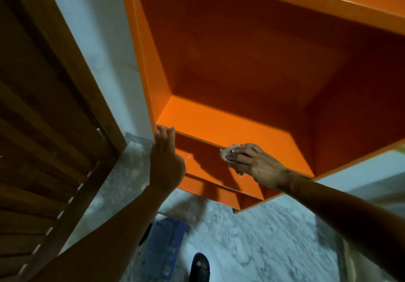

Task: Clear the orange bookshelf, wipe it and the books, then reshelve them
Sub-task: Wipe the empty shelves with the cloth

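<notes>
No legible text, labels, brands, numbers or signs, orange bookshelf (230,128) surfaces plain, small pale patches on blue item (162,244) on floor too blurred to read

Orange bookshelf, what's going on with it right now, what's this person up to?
A person is wiping the orange bookshelf. The right hand presses a pale cloth against the front edge of a shelf board, while the left hand rests with straight fingers on the same edge near the shelf's left corner. The compartments in view hold no books. On the marble floor below are a blue mat and a foot in a black sandal.
</notes>
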A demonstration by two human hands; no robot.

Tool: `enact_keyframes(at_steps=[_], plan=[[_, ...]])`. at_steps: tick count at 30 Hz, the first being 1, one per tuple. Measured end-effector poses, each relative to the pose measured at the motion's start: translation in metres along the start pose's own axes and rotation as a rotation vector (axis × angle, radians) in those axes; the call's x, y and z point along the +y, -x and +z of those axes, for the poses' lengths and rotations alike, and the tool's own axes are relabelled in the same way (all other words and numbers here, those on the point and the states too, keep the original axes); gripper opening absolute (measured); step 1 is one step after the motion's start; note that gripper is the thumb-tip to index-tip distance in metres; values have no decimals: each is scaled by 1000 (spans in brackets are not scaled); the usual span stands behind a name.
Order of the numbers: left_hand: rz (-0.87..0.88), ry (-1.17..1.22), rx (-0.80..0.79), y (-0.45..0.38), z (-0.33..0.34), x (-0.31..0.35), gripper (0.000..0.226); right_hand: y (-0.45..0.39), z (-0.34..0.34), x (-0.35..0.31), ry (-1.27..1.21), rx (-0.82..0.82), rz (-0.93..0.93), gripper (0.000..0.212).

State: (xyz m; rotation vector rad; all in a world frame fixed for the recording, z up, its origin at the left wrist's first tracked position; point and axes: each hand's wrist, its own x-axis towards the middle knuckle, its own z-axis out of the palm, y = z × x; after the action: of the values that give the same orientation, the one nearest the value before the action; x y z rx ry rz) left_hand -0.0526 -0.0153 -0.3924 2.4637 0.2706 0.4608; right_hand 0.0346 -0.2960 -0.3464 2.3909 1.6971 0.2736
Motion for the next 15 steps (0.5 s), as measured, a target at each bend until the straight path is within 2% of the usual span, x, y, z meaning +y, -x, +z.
enact_keyframes(at_steps=[2,7,15], plan=[[-30,51,-75,12,11,11,79,24,1,4,5,-75,4,35],[4,109,-299,43,53,24,74,90,5,-4,51,-101,204,39],[5,94,-613,70,102,28,71,149,28,-50,-63,-190,711,58]])
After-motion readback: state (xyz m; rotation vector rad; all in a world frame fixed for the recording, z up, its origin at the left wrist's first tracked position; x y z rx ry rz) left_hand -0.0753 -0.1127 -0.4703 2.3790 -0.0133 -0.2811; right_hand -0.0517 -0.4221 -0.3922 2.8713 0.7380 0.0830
